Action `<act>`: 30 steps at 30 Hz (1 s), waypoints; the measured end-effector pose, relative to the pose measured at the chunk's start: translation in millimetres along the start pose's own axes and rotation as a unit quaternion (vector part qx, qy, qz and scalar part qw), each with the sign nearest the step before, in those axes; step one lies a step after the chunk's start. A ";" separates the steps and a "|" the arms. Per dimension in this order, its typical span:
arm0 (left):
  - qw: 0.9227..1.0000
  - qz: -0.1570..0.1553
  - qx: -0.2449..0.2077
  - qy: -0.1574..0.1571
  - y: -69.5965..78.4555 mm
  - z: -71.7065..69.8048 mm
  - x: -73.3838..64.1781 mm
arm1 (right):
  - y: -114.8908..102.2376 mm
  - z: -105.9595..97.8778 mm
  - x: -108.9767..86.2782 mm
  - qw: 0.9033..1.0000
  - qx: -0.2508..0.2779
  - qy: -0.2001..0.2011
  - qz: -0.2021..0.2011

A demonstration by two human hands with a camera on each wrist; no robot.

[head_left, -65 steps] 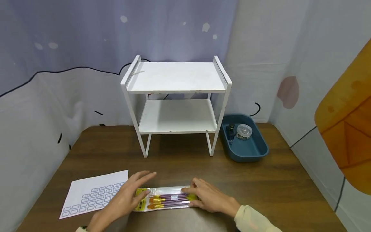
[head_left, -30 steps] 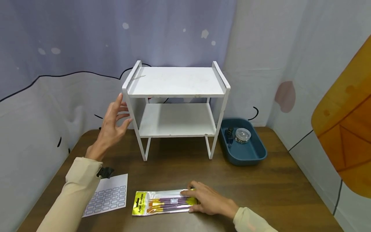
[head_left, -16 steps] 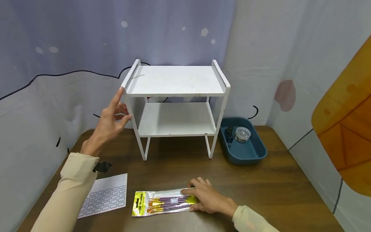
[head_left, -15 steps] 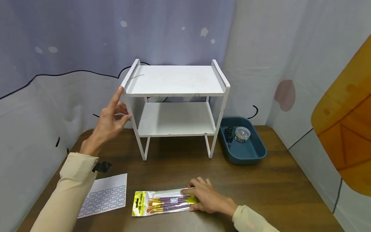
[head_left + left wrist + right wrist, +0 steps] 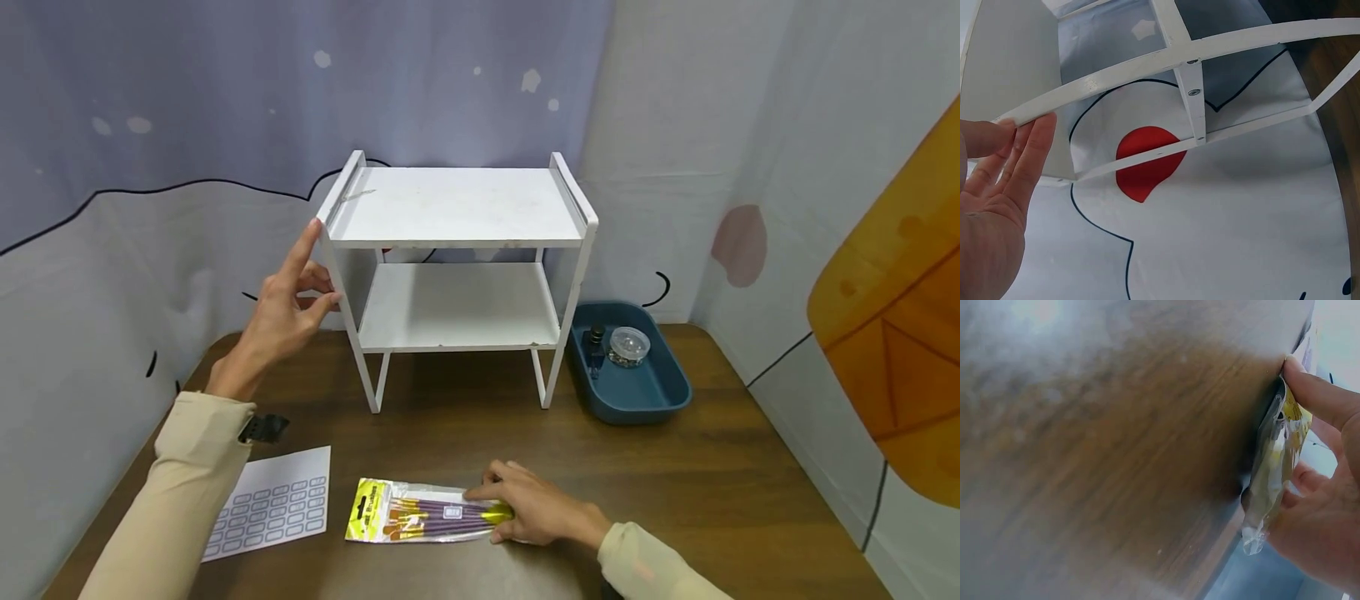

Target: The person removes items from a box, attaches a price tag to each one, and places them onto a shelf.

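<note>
Brush packet (image 5: 420,512), 1 end in the grip of the right hand (image 5: 536,504)

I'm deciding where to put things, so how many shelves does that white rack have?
2: the upper shelf at the top and the lower shelf beneath it; no others show.

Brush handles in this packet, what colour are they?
Mostly purple; the head view shows the brush handles best.

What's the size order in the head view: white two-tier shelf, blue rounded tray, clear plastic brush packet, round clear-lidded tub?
White shelf, largest
Blue tray and brush packet: too close to rank; packet longer, but nearer the camera
Round tub, smallest
</note>
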State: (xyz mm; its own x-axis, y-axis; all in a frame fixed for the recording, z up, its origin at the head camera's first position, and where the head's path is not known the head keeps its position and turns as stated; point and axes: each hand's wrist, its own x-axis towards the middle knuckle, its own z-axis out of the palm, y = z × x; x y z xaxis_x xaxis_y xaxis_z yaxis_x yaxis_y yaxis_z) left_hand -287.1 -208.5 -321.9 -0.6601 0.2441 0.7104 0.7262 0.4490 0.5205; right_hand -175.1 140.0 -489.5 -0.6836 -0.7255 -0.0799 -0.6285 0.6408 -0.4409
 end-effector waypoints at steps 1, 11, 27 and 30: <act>1.000 0.000 0.001 0.000 0.1 0.1 0.1 | 0.2 -0.5 0.5 1.000 0.003 -0.003 -0.004; 1.000 -0.002 -0.002 0.000 1.0 1.1 -0.2 | 0.7 -4.0 3.2 0.999 0.023 -0.021 -0.025; 1.000 -0.002 -0.001 -0.004 1.3 -0.1 0.2 | 0.8 -33.6 -11.3 0.993 0.116 -0.016 -0.015; 1.000 -0.001 0.003 -0.004 1.0 -0.1 -0.4 | -3.7 -53.7 -15.5 0.992 0.120 -0.019 -0.025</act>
State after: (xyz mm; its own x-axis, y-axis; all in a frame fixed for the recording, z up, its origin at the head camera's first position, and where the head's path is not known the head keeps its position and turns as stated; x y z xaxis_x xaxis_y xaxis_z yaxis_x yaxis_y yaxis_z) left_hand -286.1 -208.2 -321.6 -0.6624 0.2500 0.7062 0.7244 0.4542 0.5187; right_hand -182.1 162.3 -438.6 -0.6360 -0.7672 -0.0834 -0.5526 0.5282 -0.6447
